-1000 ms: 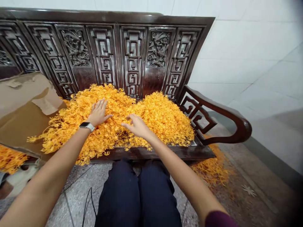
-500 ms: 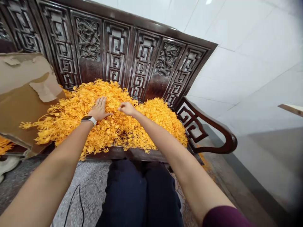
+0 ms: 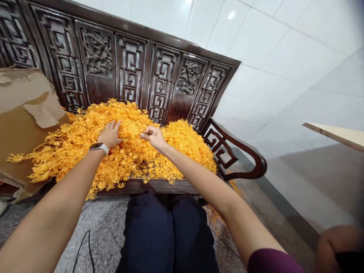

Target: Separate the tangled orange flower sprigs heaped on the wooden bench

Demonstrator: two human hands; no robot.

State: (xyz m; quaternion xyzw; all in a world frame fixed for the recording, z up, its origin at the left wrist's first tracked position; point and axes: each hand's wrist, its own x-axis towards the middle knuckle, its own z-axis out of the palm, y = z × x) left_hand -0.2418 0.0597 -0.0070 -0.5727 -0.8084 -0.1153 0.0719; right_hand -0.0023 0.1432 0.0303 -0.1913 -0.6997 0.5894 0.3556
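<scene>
- A dark wooden bench, its back carved in openwork, stands along a white tiled wall.
- Orange branching pieces heap up on its seat, some overhanging the front edge; a smaller mound reaches the right end, beside the curved armrest.
- The left hand, a watch at its wrist, lies open on the pieces.
- The right hand is near it, fingers curled; whether they pinch anything, I cannot tell.
- Leftward, a torn cardboard box touches the heap.
- The speckled floor bears a black cable and, near the seat's front right corner, orange scraps.
- Far right, a person's blurred limb shows.
</scene>
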